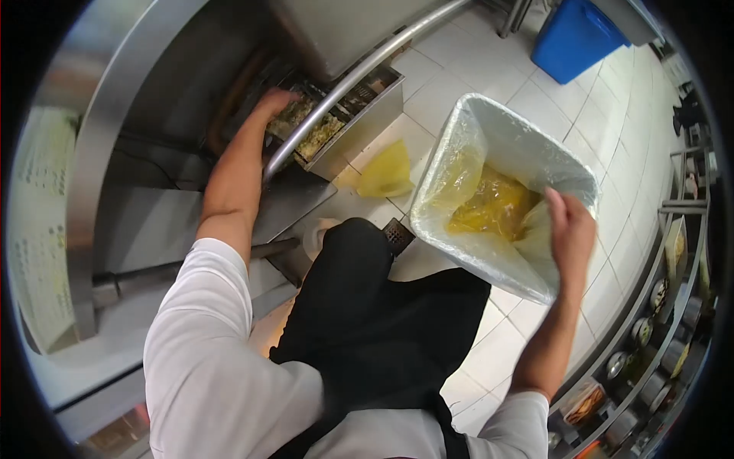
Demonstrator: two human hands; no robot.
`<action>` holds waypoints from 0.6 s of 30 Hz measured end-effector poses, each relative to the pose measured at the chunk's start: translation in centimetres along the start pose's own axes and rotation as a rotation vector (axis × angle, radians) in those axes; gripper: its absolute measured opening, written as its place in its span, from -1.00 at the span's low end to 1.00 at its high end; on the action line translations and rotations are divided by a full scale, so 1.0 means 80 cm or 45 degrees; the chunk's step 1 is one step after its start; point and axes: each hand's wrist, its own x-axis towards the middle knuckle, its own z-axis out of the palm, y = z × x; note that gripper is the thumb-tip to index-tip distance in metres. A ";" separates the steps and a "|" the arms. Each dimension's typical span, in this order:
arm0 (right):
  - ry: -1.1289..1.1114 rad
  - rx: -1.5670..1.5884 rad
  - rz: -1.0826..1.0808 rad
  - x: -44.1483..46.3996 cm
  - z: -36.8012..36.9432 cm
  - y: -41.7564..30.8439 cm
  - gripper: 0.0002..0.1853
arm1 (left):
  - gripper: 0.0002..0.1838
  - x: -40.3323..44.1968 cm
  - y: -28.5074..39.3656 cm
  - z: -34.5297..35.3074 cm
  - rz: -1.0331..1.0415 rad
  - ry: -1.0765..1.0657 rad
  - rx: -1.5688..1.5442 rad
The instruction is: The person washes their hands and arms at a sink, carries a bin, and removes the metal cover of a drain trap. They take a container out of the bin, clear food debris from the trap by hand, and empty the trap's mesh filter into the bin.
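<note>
My left hand [277,101] reaches down beneath the steel unit, at the far side of a long metal box [365,122]. Wet yellowish food scraps [321,136] lie inside the box. The fingers of that hand are partly hidden, so its grip is unclear. On my right stands a grey bin [505,115] with a clear plastic liner and a wet yellow plastic bag [493,203] inside. My right hand [570,233] is closed over the bin's right rim, fingers on the inner side. Another yellow plastic piece [386,170] is on the floor between box and bin.
A curved metal bar [359,73] passes above the box. Beside my knee is a floor drain [397,236] in the white tiles. A blue bin [577,42] stands farther off. Along the right runs a counter with several food containers [585,402].
</note>
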 end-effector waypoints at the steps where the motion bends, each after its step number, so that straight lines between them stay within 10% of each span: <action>1: -0.039 0.146 -0.084 0.002 0.013 -0.025 -0.64 | -0.39 -0.006 0.008 -0.005 -0.022 -0.075 -0.007; 8: -0.698 0.631 -0.186 -0.040 0.148 -0.147 -0.69 | -0.40 -0.017 0.012 -0.013 -0.128 -0.294 -0.266; 18: -0.477 1.847 0.173 -0.005 0.333 -0.430 -0.64 | -0.41 -0.033 0.023 -0.034 -0.262 -0.006 -0.441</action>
